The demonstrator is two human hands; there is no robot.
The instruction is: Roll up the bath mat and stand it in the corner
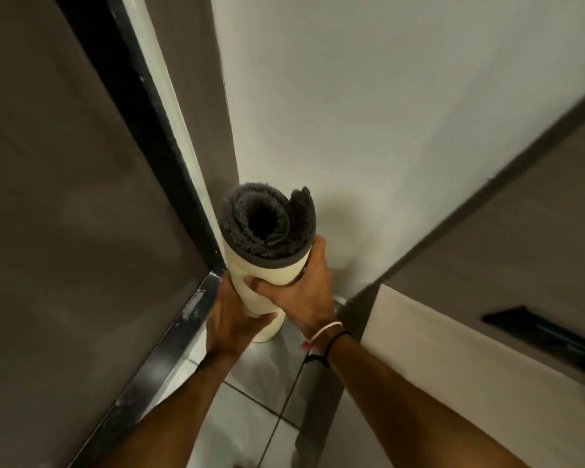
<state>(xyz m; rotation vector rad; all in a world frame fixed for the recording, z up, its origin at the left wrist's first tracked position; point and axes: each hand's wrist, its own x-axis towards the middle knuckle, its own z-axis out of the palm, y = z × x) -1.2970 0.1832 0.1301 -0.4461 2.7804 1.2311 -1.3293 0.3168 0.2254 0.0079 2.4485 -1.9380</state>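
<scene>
The bath mat (267, 238) is rolled into an upright tube, grey pile inside and cream backing outside, its open top end facing the camera. It stands in the corner where a white wall (368, 113) meets a dark-framed door (169, 184); its lower end is at the floor tiles, contact partly hidden. My left hand (230, 319) wraps the roll low on its left side. My right hand (304, 292) grips it higher on the right, thumb across the front. Both wrists reach in from the bottom of the view.
White floor tiles (267, 383) with dark grout lie below the roll. A metal threshold strip (169, 346) runs along the door frame at left. At right a beige panel with a dark recessed handle (547, 336) stands close to my right forearm.
</scene>
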